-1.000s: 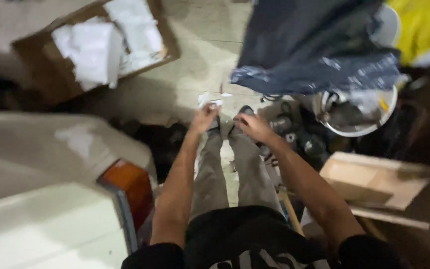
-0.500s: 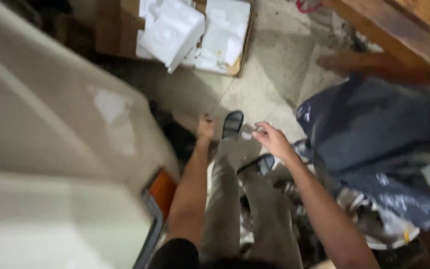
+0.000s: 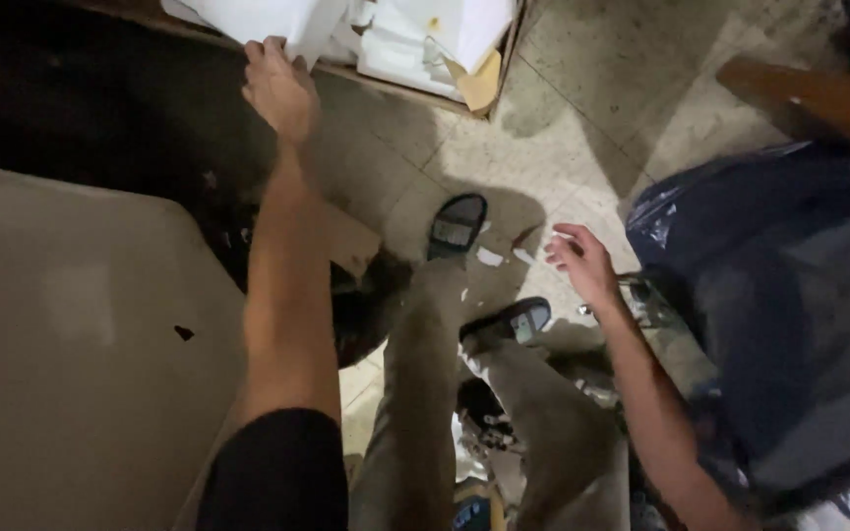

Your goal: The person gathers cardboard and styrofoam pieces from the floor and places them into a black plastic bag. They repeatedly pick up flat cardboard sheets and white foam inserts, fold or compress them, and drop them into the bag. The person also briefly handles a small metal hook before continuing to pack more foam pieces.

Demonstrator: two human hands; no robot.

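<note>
My left hand (image 3: 279,87) is stretched far forward to the edge of a cardboard box (image 3: 489,84) on the floor, fingers touching a white sheet (image 3: 282,22) among the white paper and foam pieces in it. My right hand (image 3: 584,261) hovers lower, beside my right knee, fingers loosely curled and apart, holding nothing that I can make out. Small white scraps (image 3: 489,257) lie on the tiled floor between my two sandalled feet (image 3: 456,227).
A large pale smooth-surfaced object (image 3: 71,344) fills the left side. A big dark blue plastic bag (image 3: 779,315) bulges on the right. A brown wooden piece (image 3: 819,98) sits at the upper right. Dark clutter (image 3: 366,305) lies by my left leg.
My left hand has left my lap area and reached forward to the box of white paper. My right hand has dropped to the side. The view has swung towards the box.
</note>
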